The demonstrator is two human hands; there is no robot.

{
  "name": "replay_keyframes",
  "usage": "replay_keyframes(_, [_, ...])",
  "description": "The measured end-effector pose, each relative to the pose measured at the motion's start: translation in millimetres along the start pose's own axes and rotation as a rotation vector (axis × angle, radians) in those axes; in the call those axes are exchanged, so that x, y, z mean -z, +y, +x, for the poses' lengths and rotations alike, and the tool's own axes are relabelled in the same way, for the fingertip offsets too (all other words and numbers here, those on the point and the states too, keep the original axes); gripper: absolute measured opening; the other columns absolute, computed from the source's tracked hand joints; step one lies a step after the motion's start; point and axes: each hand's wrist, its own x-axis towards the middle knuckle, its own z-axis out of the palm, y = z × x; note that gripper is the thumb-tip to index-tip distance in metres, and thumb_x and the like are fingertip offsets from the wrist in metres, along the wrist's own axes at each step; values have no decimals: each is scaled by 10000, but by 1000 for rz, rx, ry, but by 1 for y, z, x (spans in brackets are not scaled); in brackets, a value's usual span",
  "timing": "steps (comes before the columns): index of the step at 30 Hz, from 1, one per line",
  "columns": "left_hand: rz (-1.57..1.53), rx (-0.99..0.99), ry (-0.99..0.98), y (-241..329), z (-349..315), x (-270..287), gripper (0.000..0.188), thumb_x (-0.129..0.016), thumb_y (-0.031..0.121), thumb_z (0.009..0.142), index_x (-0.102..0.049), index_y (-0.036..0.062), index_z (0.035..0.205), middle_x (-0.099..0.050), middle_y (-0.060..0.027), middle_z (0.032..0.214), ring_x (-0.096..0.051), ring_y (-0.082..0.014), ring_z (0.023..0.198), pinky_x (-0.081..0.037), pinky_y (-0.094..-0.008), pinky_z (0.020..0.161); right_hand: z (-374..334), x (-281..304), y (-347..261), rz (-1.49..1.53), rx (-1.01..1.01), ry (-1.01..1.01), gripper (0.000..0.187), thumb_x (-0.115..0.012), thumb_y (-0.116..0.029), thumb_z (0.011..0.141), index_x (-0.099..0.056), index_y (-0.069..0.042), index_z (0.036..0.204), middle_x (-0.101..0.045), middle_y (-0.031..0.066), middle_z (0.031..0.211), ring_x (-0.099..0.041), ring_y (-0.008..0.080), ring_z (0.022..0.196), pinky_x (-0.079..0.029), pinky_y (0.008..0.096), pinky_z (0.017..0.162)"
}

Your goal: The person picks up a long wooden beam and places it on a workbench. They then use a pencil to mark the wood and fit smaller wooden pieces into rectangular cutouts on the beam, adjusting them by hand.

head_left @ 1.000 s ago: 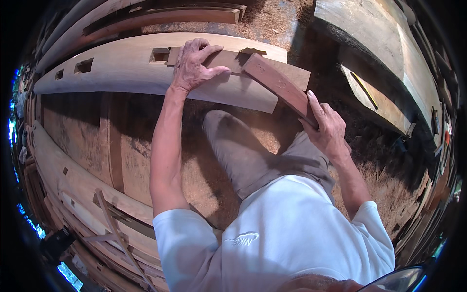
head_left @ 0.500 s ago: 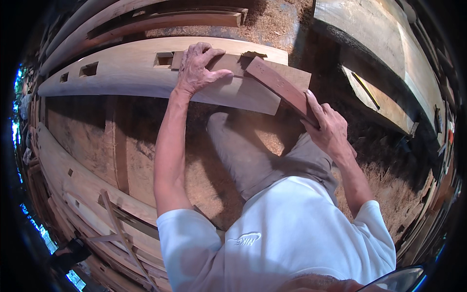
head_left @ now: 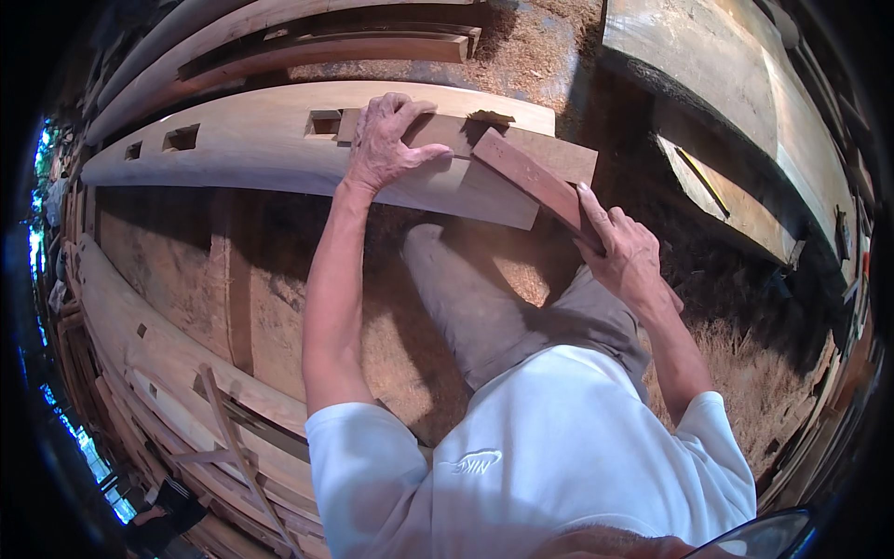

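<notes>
A thin brown board (head_left: 556, 154) lies along the top of a long pale timber (head_left: 251, 149) with square mortises cut in it. Across the board's left part rests my left hand (head_left: 393, 140), fingers bent down on it and thumb stretched to the right, holding it against the timber. My right hand (head_left: 624, 247) grips the near end of a reddish-brown wooden bar (head_left: 526, 172), index finger laid along it. The bar slants over the board, its far end beside a dark ragged patch (head_left: 486, 121). Whether the bar touches the board is unclear.
More shaped timbers (head_left: 345, 51) lie beyond, with wood shavings (head_left: 540, 47) around them. A large grey slab (head_left: 698, 74) stands at the far right, near a pale block (head_left: 736, 200) with a yellow-and-black strip. Another long timber (head_left: 177, 326) and a person in dark clothes (head_left: 168, 517) are at lower left.
The bar's far end has come slightly toward me, and my right hand has drawn back a little. My left hand stays on the board. The whole view has shifted slightly.
</notes>
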Motion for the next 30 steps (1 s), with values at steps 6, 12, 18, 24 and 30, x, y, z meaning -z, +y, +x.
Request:
replay_keyframes(6, [150, -60, 305, -9, -55, -26, 535, -772, 485, 922, -707, 107, 1296, -661, -99, 1264, -613, -334, 1233, -435, -508, 1135, 4, 14, -13, 66, 6, -13, 871, -798, -158, 851, -428, -270, 1631, -610, 97, 918, -657, 283, 792, -542, 417, 736])
replay_keyframes(12, [149, -19, 346, -6, -69, -36, 433, -668, 382, 1031, -706, 93, 1352, -690, -113, 1362, -609, -327, 1326, -394, -531, 1200, 14, -3, -22, 63, 44, 38, 900, -811, -192, 845, -401, -236, 1646, -602, 103, 950, -645, 302, 785, -534, 434, 723])
replay_keyframes(18, [190, -16, 339, -9, -75, -39, 418, -655, 378, 1035, -712, 101, 1342, -692, -108, 1351, -614, -316, 1317, -405, -525, 1194, 10, -6, -20, 101, 52, 48, 928, -846, -170, 812, -415, -165, 1634, -612, 119, 935, -646, 314, 773, -538, 425, 712])
replay_keyframes(24, [182, -9, 323, -4, -70, -37, 461, -619, 416, 1052, -694, 75, 1353, -691, -129, 1351, -633, -329, 1292, -408, -526, 1187, -26, -17, 16, 494, -13, 271, 875, -823, -86, 831, -433, -95, 1613, -705, 195, 1121, -729, 347, 914, -594, 420, 814])
replay_keyframes(30, [190, 226, 426, 5, -53, -29, 419, -616, 336, 1066, -664, 31, 1349, -700, -172, 1265, -643, -363, 1219, -452, -510, 1112, -47, -14, 30, 697, -308, 292, 838, -721, -10, 901, -342, -67, 1645, -649, 221, 1416, -678, 267, 1236, -536, 366, 1032])
